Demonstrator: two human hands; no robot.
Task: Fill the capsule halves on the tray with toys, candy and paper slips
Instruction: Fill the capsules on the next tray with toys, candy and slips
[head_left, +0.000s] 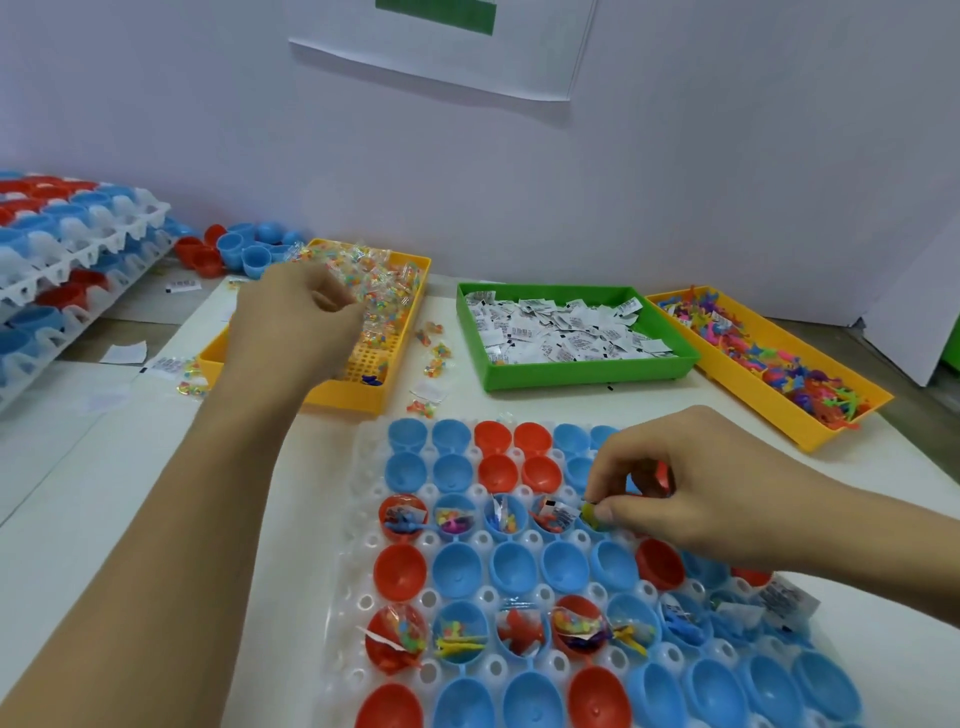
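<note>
white desk: right hand is pinching a small toy over a capsule half on the tray; left hand, fingers curled, is picking candy; next, release.

A small packing workplace: sorted bins of parts, stacked capsule trays and a posted notice above a plain tabletop.

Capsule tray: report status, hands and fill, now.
Left hand pinching candy packets in the yellow candy tray. Right hand pinching a small yellow-green piece over the capsule tray. Two rows partly filled, the rest empty. Nothing in the way.
</note>
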